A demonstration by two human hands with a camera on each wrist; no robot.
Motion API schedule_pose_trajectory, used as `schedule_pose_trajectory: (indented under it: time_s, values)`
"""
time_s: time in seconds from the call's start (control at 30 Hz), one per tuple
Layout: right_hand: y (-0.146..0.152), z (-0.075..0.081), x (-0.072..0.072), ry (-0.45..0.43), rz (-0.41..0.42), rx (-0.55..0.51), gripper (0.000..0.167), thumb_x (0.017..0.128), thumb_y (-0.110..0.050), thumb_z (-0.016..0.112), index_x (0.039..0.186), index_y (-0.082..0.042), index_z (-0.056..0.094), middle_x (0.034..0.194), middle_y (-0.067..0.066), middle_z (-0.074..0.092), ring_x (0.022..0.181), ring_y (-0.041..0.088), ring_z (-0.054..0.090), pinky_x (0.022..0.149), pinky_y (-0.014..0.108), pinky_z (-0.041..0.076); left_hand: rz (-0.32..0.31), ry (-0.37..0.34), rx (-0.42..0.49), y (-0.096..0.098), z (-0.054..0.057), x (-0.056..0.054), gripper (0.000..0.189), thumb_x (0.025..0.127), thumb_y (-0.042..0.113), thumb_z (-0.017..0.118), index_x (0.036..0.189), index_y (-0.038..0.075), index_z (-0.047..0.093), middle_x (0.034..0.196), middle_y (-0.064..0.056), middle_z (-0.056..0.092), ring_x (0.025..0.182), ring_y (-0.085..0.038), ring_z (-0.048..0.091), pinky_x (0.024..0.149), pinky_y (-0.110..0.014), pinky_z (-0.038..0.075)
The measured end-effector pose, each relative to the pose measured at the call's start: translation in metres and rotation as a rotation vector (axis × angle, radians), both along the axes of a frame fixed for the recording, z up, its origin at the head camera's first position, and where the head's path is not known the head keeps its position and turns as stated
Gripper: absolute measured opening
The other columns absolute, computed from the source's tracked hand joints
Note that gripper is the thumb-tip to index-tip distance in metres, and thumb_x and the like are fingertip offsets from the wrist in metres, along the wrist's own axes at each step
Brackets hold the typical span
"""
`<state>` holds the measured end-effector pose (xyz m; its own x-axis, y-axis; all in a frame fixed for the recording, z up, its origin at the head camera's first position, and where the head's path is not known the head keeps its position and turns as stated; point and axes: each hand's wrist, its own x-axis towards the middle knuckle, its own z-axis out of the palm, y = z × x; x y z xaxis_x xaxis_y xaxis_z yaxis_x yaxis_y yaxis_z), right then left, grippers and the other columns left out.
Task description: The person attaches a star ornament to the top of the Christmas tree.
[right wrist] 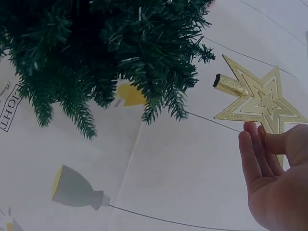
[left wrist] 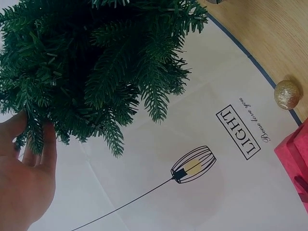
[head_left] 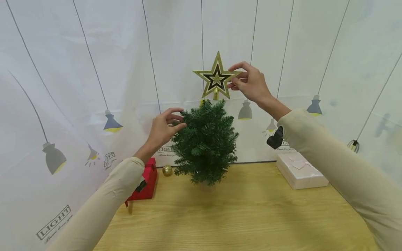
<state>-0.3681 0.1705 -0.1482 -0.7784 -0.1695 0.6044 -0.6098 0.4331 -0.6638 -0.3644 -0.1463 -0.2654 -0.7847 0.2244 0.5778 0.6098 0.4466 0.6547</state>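
My right hand [head_left: 251, 83] pinches one point of a gold star tree topper [head_left: 216, 77] between thumb and fingers. The star is upright just above the crown of a small green artificial Christmas tree [head_left: 204, 146]. In the right wrist view, the hollow socket [right wrist: 231, 84] at the star's base faces the tree, with a gap between them. My left hand [head_left: 164, 129] is at the tree's upper left side, thumb and fingers loosely bent and apart. From the left wrist, its fingertips [left wrist: 49, 132] show right at a drooping branch, partly hidden behind the needles.
The tree stands on a wooden table [head_left: 251, 216] against a white wall covering [head_left: 176, 42] printed with lamps. To its left are a gold bauble [head_left: 167, 170] and a red box [head_left: 150, 181], partly behind my left sleeve. A pale pink gift box [head_left: 299, 170] sits at right.
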Motion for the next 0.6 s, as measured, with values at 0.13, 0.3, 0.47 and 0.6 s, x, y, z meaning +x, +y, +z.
schedule_pose_trajectory:
  time_s: [0.13, 0.3, 0.47, 0.6]
  values:
    - [-0.009, 0.002, -0.002, 0.008, 0.014, -0.003, 0.029, 0.106, -0.008, 0.060, 0.135, -0.008, 0.061, 0.117, 0.024, 0.073, 0.088, 0.007, 0.074, 0.086, 0.027, 0.060, 0.005, 0.005, -0.007, 0.001, 0.000, 0.000, 0.051, 0.093, 0.015, 0.081, 0.141, 0.015, 0.063, 0.115, -0.013, 0.075, 0.115, -0.031, 0.071, 0.102, -0.048, 0.055]
    - [-0.018, 0.004, -0.006, 0.005, 0.024, -0.008, 0.029, 0.106, -0.008, 0.059, 0.135, -0.009, 0.061, 0.119, 0.023, 0.073, 0.092, 0.014, 0.075, 0.089, 0.030, 0.060, 0.007, 0.010, -0.005, 0.002, 0.001, 0.001, 0.052, 0.092, 0.014, 0.081, 0.141, 0.012, 0.063, 0.114, -0.014, 0.075, 0.115, -0.032, 0.071, 0.102, -0.049, 0.054]
    - [-0.026, 0.003, -0.011, 0.009, 0.027, 0.000, 0.028, 0.107, -0.007, 0.057, 0.135, -0.009, 0.061, 0.118, 0.021, 0.073, 0.098, 0.021, 0.076, 0.090, 0.031, 0.060, 0.007, 0.009, -0.001, 0.003, 0.000, 0.000, 0.050, 0.092, 0.013, 0.081, 0.139, 0.016, 0.064, 0.114, -0.013, 0.076, 0.114, -0.031, 0.072, 0.102, -0.048, 0.055]
    - [-0.029, 0.001, -0.015, 0.021, 0.028, 0.010, 0.028, 0.107, -0.006, 0.057, 0.134, -0.008, 0.061, 0.116, 0.021, 0.074, 0.093, 0.017, 0.075, 0.089, 0.033, 0.061, 0.001, 0.015, 0.003, 0.003, -0.001, -0.001, 0.051, 0.092, 0.012, 0.082, 0.139, 0.016, 0.064, 0.114, -0.013, 0.076, 0.113, -0.031, 0.072, 0.101, -0.048, 0.056]
